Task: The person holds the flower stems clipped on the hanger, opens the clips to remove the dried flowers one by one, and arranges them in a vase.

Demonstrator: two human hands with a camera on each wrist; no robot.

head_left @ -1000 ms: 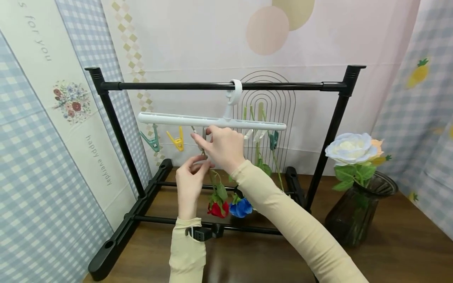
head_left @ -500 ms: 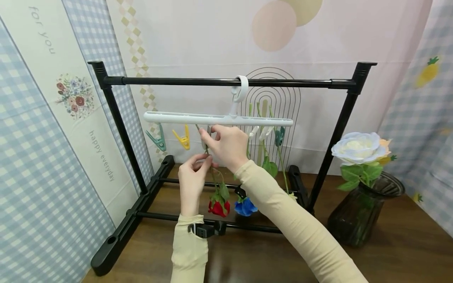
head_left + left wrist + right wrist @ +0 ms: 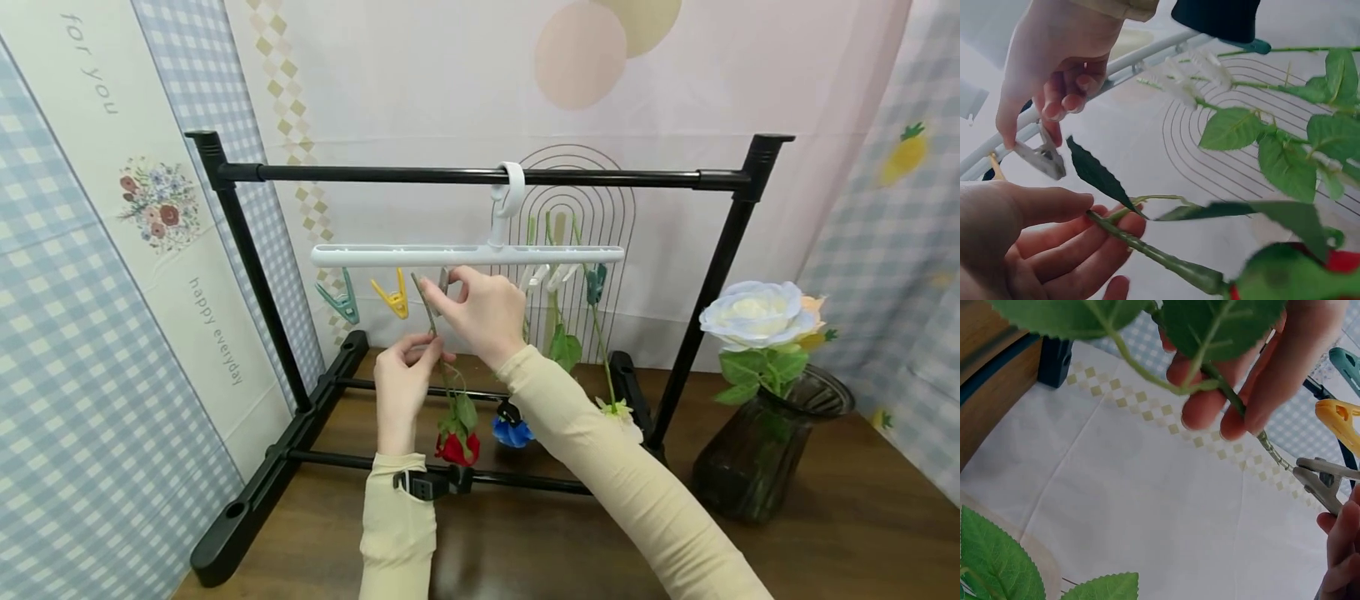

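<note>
The red rose [image 3: 457,448] hangs head down in front of me, below the white hanger [image 3: 405,255], its stem slanting up past my fingers. I pinch that stem between the thumb and fingers of my left hand [image 3: 401,383], which is closed down around it, with the leaves just below my grip. My right hand [image 3: 487,315] is just above, thumb and fingers pinching a grey clip [image 3: 1046,164] under the hanger. The upper end of the stem comes close beside the clip; I cannot tell whether the two touch.

To the left of my right hand, a green clip [image 3: 341,300] and a yellow clip [image 3: 393,296] dangle from the hanger. Toward its other end are two white clips [image 3: 561,277] and a dark green clip [image 3: 596,285], with flower stems at them. A blue flower [image 3: 512,432] hangs lower down near my right sleeve, and a pale flower [image 3: 618,417] is partly hidden by it.

The hanger is hooked over the top bar of the black rack [image 3: 375,174], which stands on the brown desk [image 3: 510,550]. To the right of the rack, a dark glass vase [image 3: 742,467] holds a bluish-white rose [image 3: 753,315], with a peach bloom partly behind it.
</note>
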